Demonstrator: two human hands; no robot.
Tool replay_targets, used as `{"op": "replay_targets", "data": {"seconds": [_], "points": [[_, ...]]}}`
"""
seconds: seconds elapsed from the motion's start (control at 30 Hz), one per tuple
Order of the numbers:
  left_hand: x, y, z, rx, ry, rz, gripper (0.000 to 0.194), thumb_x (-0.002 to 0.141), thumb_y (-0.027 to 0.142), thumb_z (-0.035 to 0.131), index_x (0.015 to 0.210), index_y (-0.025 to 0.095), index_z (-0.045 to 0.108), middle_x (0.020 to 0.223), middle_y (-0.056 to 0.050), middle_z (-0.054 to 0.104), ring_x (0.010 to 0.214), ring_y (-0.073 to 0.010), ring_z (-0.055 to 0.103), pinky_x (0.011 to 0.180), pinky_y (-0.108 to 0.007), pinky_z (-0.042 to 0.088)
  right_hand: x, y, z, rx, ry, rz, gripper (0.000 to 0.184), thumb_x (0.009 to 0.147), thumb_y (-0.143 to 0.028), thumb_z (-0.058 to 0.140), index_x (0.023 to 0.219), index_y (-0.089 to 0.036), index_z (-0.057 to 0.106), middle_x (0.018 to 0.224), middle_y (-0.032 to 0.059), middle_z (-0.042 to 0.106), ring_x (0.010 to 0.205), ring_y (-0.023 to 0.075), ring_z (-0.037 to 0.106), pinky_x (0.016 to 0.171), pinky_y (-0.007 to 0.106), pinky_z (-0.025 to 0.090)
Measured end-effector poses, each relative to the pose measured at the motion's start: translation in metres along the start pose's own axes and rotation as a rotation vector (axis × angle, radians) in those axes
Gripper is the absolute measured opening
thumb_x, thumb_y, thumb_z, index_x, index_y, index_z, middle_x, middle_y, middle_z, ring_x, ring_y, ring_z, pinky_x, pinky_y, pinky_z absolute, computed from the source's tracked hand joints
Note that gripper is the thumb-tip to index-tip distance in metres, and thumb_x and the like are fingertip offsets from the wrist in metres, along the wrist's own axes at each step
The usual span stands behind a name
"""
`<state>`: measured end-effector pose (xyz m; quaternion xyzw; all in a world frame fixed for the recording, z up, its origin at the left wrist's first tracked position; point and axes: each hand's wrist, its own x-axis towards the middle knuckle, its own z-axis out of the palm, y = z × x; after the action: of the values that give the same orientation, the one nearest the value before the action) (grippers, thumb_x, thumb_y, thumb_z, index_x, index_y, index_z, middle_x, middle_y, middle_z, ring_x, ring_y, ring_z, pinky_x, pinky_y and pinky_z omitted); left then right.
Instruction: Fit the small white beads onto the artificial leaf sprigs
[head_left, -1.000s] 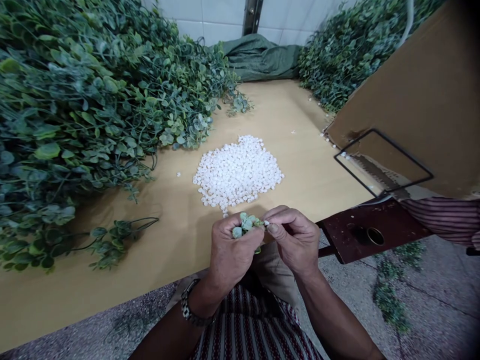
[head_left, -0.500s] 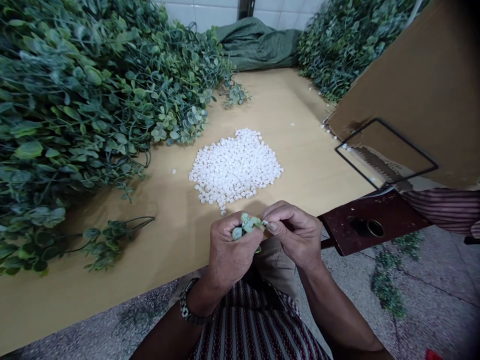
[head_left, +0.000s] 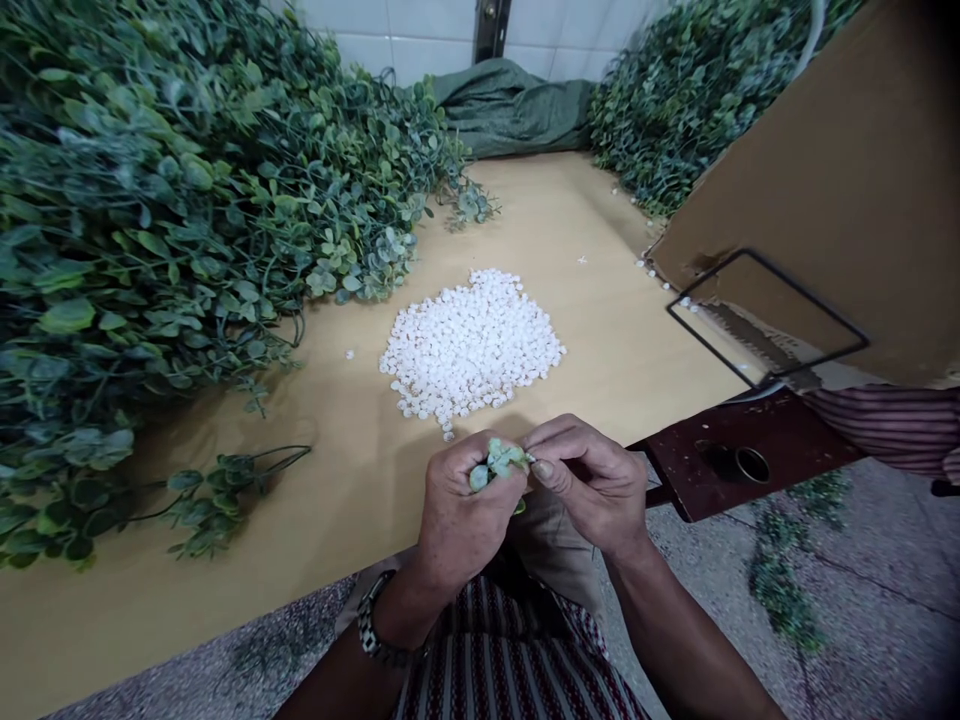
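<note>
Close to the table's front edge, my left hand (head_left: pixel 471 505) is closed around a small artificial leaf sprig (head_left: pixel 501 462), whose pale green leaves poke out above the thumb. My right hand (head_left: pixel 589 480) meets it from the right, thumb and forefinger pinched at the sprig's tip. A tiny whitish piece shows between those fingertips, too small to make out fully. Just beyond both hands lies a heap of small white plastic beads (head_left: pixel 472 345), spread on the tan tabletop (head_left: pixel 352 500).
Artificial greenery (head_left: pixel 187 190) is piled high on the left, with more foliage (head_left: pixel 675 110) at the back right. A green sack (head_left: pixel 517 105) lies against the tiled wall. On the right stand a cardboard sheet (head_left: pixel 832 200), a black wire frame (head_left: pixel 772 315) and a dark red stool (head_left: pixel 720 480).
Both hands stay together at the sprig, the right fingertips pressed a little closer to its leaves. The whole view has shifted slightly, so the scene sits lower.
</note>
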<state>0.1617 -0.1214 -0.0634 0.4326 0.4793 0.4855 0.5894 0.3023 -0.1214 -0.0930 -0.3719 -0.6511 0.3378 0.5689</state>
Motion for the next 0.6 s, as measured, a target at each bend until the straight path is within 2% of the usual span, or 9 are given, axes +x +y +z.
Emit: {"op": "replay_targets", "data": {"seconds": [0.17,0.27,0.37,0.5,0.6], "points": [[0.000,0.004,-0.003,-0.008,-0.104,-0.028,0.007,0.069,0.019,0.061,0.070,0.016,0.054,0.059,0.005,0.046,0.053,-0.0081,0.039,0.048,-0.019,0.034,0.000,-0.002,-0.005,-0.036,0.010,0.026,0.013,0.085,-0.009,0.063,0.085,-0.021,0.067,0.080,0.0013,0.066,0.076,0.0128,0.063,0.067,0.025,0.051],[-0.003,0.000,-0.006,-0.061,-0.081,0.008,0.007,0.074,0.019,0.057,0.071,0.018,0.051,0.060,0.006,0.043,0.053,-0.0082,0.037,0.049,-0.019,0.034,-0.003,-0.005,-0.007,-0.064,-0.018,0.027,0.012,0.086,-0.010,0.062,0.086,-0.021,0.066,0.082,0.0012,0.066,0.078,0.0124,0.063,0.069,0.024,0.051],[-0.004,-0.008,-0.007,-0.065,-0.061,0.023,0.016,0.077,0.019,0.056,0.065,0.019,0.046,0.058,0.006,0.038,0.053,-0.0083,0.034,0.049,-0.020,0.031,0.001,-0.006,-0.014,-0.100,-0.057,0.027,0.009,0.089,-0.015,0.059,0.089,-0.021,0.065,0.082,0.0013,0.065,0.078,0.0130,0.063,0.068,0.025,0.050],[-0.004,-0.016,-0.008,-0.163,-0.090,0.007,0.019,0.082,0.023,0.058,0.067,0.018,0.047,0.060,0.005,0.040,0.055,-0.0085,0.034,0.051,-0.020,0.032,0.026,0.002,-0.020,-0.326,-0.051,-0.006,0.009,0.090,-0.016,0.057,0.088,-0.020,0.064,0.078,0.0012,0.065,0.073,0.0129,0.062,0.065,0.024,0.048],[-0.004,-0.017,-0.009,-0.257,-0.091,-0.001,0.012,0.082,0.021,0.058,0.073,0.017,0.051,0.064,0.004,0.044,0.059,-0.0087,0.037,0.055,-0.019,0.034,0.046,0.012,-0.017,-0.585,-0.201,-0.099,0.011,0.090,-0.014,0.055,0.088,-0.018,0.065,0.080,0.0044,0.067,0.075,0.0159,0.063,0.066,0.027,0.049]]}}
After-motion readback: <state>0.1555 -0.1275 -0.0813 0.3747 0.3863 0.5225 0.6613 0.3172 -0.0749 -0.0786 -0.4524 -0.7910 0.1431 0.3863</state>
